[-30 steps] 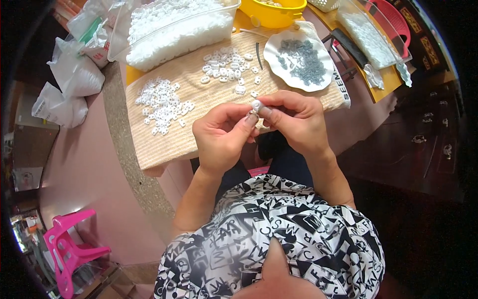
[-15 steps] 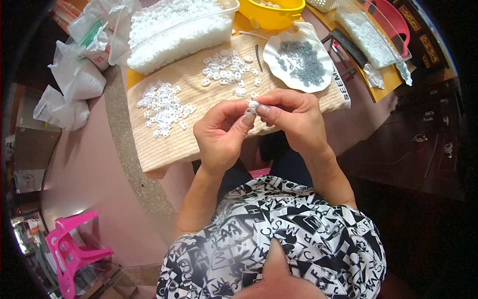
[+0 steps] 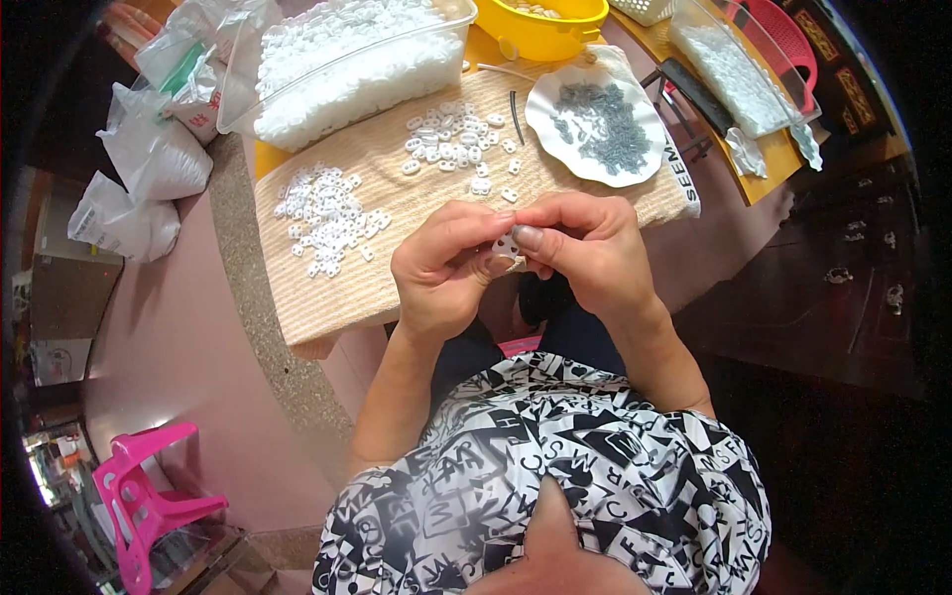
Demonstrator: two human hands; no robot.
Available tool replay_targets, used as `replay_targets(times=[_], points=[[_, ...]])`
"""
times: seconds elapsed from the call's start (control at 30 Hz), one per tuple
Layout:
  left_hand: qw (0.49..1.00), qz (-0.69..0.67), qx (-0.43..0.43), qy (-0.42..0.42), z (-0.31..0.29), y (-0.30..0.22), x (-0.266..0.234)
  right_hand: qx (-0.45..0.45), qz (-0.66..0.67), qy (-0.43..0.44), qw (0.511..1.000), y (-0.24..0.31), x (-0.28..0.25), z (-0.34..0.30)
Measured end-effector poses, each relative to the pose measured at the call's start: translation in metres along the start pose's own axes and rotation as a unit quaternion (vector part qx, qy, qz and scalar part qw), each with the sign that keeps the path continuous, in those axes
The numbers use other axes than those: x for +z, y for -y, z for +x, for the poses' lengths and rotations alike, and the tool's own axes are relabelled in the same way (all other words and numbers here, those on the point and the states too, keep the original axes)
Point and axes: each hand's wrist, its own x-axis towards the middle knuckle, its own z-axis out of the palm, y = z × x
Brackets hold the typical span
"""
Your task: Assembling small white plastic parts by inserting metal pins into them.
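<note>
Both hands meet in front of the table's near edge around a small white plastic piece with dark holes [image 3: 507,244]. My left hand [image 3: 446,263] pinches it from the left, thumb below and index finger above. From the other side my right hand [image 3: 585,243] grips it between thumb and index finger. Fingers cover most of the piece. Just beyond lie a few loose white two-holed pieces [image 3: 481,185] and a pile of oval white pieces [image 3: 451,136]. Farther left is a heap of smaller white holed pieces [image 3: 329,220]. A scalloped white plate [image 3: 635,171] holds small grey parts [image 3: 610,129].
A ribbed beige cloth [image 3: 397,288] covers the table. At its back stand a clear bin of white parts [image 3: 357,84] and a yellow basin [image 3: 545,38]. A thin black strip [image 3: 517,117] lies by the plate. Plastic bags [image 3: 149,149] and a pink stool [image 3: 149,496] are left.
The white piece has been turned between my fingers, so its dark holes now show. Both hands have dropped slightly toward me, with the fingertips closer together.
</note>
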Motion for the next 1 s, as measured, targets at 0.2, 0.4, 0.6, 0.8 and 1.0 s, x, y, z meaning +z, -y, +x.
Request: replay_targets(times=[0.2,0.4,0.6,0.8,1.0], points=[[1.0,-0.006,0.023,-0.02,-0.002,0.001,0.003,-0.011,0.023,-0.001,1.0,-0.001,0.006,-0.003],[0.998,0.018,0.043,-0.032,-0.003,0.005,0.002,-0.008,0.005,0.005,1.0,0.0,0.007,-0.003],[0.997,0.04,0.045,-0.04,-0.004,0.009,0.002,0.012,0.001,0.0,1.0,-0.006,0.006,-0.002],[0.998,0.02,0.042,-0.045,-0.001,0.012,-0.001,0.016,0.081,-0.019,0.996,-0.009,0.01,0.0],[0.999,-0.043,0.003,-0.03,0.001,0.005,-0.005,0.02,0.061,0.019,0.998,-0.002,0.006,0.007]])
